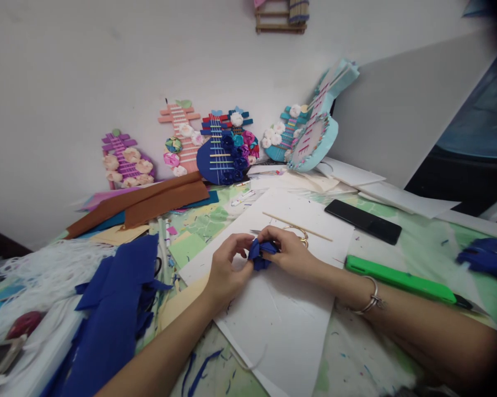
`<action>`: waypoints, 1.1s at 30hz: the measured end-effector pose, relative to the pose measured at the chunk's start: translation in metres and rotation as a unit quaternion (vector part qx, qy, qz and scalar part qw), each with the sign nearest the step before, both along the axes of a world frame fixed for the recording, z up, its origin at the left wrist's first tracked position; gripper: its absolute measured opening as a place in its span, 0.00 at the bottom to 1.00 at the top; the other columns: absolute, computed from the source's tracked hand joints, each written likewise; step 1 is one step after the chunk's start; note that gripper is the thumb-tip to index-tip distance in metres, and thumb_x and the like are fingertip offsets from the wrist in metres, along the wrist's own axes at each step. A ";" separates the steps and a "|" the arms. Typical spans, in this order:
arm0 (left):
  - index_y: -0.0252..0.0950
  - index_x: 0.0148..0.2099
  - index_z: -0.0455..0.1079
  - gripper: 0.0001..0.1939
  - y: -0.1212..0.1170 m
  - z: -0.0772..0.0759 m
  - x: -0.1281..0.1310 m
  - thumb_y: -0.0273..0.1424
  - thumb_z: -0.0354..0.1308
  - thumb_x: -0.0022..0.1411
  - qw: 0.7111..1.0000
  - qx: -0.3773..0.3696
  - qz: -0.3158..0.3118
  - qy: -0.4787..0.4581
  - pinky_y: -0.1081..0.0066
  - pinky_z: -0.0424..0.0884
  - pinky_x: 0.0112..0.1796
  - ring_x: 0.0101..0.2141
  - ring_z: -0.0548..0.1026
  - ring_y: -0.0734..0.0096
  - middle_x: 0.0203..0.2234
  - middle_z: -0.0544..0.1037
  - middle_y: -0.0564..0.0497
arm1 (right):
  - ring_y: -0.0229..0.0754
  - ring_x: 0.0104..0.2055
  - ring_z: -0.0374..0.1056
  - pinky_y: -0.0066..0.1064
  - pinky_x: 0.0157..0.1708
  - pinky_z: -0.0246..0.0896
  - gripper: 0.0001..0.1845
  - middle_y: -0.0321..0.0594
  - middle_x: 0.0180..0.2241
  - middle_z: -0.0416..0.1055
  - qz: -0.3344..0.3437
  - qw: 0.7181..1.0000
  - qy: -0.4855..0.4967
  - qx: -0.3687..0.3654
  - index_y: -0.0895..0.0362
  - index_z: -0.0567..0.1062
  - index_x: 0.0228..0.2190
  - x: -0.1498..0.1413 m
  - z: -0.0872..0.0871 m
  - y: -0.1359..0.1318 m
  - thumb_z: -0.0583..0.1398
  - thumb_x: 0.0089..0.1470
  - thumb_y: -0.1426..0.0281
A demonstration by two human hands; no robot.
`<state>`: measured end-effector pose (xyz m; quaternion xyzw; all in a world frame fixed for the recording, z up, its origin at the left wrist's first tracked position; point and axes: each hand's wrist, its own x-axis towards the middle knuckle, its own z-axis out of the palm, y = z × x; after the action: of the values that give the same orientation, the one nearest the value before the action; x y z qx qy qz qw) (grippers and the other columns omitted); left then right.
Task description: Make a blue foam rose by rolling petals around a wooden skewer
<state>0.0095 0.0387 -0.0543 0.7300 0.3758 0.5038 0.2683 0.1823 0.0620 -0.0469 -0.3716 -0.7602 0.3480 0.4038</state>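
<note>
Between my hands is a small blue crepe paper flower [261,261], its petals folded and crumpled. My left hand [231,266] pinches it from the left side, thumb and fingers closed on its edge. From the right, my right hand [288,251] grips the same flower with bent fingers, a bracelet on that wrist. Both hands are over white paper sheets [281,325]. Just behind the right hand lie gold-handled scissors [302,234], partly hidden by it, and a thin wooden stick [298,226].
Blue crepe paper [112,309] and white cords [46,275] lie at left, with brown paper [161,201] behind. A black phone [363,221] and green utility knife [401,280] lie at right. Decorated paper guitars [215,157] lean on the wall. Blue scraps [205,370] lie in front.
</note>
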 end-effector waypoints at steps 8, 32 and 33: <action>0.36 0.43 0.67 0.17 -0.001 0.004 0.001 0.17 0.52 0.51 0.997 -0.051 -0.033 -0.042 0.70 0.68 0.37 0.36 0.73 0.71 0.35 0.74 0.49 | 0.38 0.35 0.66 0.30 0.38 0.60 0.12 0.36 0.32 0.71 0.037 0.994 0.070 -0.073 0.57 0.70 0.32 0.001 -0.010 0.011 0.59 0.41 0.78; 0.38 0.48 0.63 0.22 0.000 0.001 0.003 0.16 0.51 0.52 0.993 0.100 0.007 0.067 0.68 0.73 0.38 0.46 0.66 0.64 0.45 0.64 0.44 | 0.37 0.33 0.64 0.28 0.34 0.58 0.11 0.35 0.30 0.67 0.041 0.994 0.076 -0.073 0.57 0.69 0.31 -0.003 -0.006 0.003 0.60 0.41 0.77; 0.38 0.48 0.63 0.22 0.000 0.001 0.004 0.16 0.51 0.52 0.992 0.105 0.010 0.075 0.68 0.73 0.39 0.47 0.66 0.64 0.45 0.64 0.44 | 0.37 0.34 0.64 0.29 0.35 0.58 0.12 0.35 0.30 0.67 0.042 0.994 0.075 -0.072 0.57 0.69 0.31 -0.003 -0.006 0.002 0.60 0.41 0.78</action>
<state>0.0130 0.0383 -0.0537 0.7861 0.3475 0.4867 0.1559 0.1793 0.0644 -0.0528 -0.3405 -0.7156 0.4450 0.4171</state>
